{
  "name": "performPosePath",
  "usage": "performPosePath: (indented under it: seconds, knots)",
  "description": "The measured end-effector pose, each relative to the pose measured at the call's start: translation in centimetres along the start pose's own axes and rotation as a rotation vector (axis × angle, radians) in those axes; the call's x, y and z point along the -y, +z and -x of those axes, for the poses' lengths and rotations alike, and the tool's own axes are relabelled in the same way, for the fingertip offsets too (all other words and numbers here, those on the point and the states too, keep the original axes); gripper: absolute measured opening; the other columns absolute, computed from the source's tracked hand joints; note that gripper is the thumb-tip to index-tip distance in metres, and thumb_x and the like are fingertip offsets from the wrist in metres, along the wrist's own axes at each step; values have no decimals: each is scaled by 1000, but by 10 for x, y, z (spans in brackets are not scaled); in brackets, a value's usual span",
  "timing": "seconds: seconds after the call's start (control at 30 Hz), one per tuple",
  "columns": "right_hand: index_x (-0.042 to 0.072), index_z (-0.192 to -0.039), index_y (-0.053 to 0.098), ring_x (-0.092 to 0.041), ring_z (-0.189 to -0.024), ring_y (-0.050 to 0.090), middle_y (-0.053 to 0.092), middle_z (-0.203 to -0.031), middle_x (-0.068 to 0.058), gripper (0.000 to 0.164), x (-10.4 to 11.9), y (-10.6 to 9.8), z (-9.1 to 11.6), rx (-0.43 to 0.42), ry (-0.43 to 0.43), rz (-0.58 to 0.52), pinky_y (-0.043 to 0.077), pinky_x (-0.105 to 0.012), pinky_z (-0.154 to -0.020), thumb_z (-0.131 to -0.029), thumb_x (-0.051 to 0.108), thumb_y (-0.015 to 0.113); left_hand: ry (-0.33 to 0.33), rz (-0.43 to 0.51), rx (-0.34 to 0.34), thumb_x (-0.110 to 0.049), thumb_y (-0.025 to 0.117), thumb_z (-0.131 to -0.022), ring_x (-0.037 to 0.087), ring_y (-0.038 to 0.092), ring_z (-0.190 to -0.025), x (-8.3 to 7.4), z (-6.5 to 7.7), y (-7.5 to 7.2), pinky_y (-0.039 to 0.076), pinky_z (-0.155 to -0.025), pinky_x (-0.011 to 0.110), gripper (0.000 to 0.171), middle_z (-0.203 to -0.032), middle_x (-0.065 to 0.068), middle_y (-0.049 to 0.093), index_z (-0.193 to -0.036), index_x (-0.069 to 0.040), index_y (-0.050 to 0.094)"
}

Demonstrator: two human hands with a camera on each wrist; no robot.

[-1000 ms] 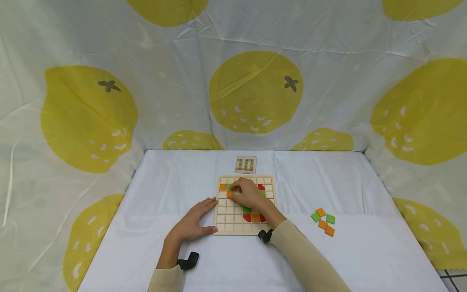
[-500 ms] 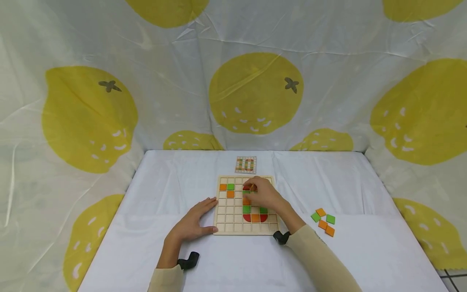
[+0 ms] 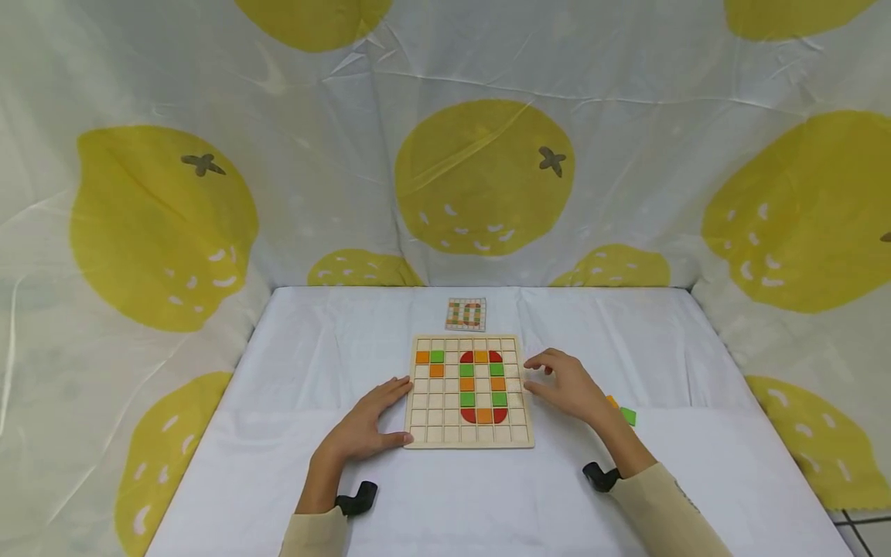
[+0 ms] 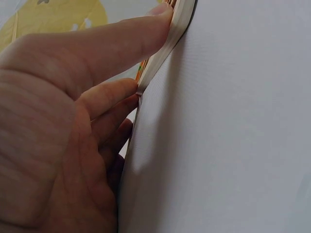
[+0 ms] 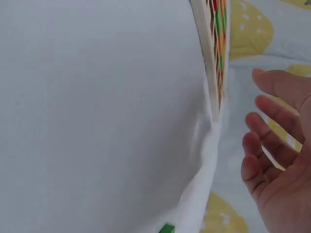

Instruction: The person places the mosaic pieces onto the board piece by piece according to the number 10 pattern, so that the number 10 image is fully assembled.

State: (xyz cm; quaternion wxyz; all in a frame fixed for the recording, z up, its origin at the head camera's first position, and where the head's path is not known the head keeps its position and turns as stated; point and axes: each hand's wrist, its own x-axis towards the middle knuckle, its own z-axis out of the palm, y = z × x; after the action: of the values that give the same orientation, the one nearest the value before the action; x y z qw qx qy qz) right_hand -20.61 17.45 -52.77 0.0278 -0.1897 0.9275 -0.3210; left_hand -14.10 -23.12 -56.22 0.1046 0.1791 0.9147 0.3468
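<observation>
A wooden grid board (image 3: 437, 433) lies on the white cloth. My left hand (image 3: 365, 424) rests against its left edge, thumb and fingers fairly straight; in the left wrist view the thumb (image 4: 112, 48) touches the board's edge. Red, orange and green tiles (image 3: 467, 399) form an oval ring on the board's right half. At upper left sit an orange tile (image 3: 422, 357), a green tile (image 3: 437, 357) and a second orange tile (image 3: 436, 370). Just off the right edge is my right hand (image 3: 574, 387), fingers loosely bent, holding nothing in the right wrist view.
Behind the board lies a small pattern card (image 3: 465, 314) with a similar coloured design. Past my right forearm show a loose green tile (image 3: 628, 417) and part of an orange tile (image 3: 612, 401); the arm hides others. A lemon-print curtain (image 3: 334, 170) surrounds the table.
My right hand has gone from the board's upper left, across the ring's top where an orange tile stood tilted at its fingers, to beyond the right edge. That tile lies flat. My left hand stays.
</observation>
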Motion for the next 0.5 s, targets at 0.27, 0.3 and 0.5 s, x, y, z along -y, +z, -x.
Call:
performPosePath:
  seconds: [0.27,0.3,0.5]
  knots:
    - [13,-120,74,-25,-101,63,70,-121,-1,33,-35,-33,42,-61,23,38,53,-41,-82,-90,26,81,8,-6,1,-42,83,-85,32,25,-158,-1,-2,0,24,-124,62,88,-168,-3,34,-160,-20,41]
    - [13,-120,74,-25,-102,63,70,-122,-1,33,-39,-37,47,-65,33,52,53,-41,-82,-91,27,80,10,-9,0,-42,82,-85,32,25,-158,-1,-2,0,24,-124,62,88,-168,-3,34,-160,-20,41]
    - [14,-120,74,-25,-101,62,70,-123,-4,33,-65,-54,75,-66,104,89,51,-38,-79,-91,30,80,15,-2,-8,-41,83,-84,35,27,-157,-1,0,1,25,-123,64,88,-168,0,36,-159,-17,43]
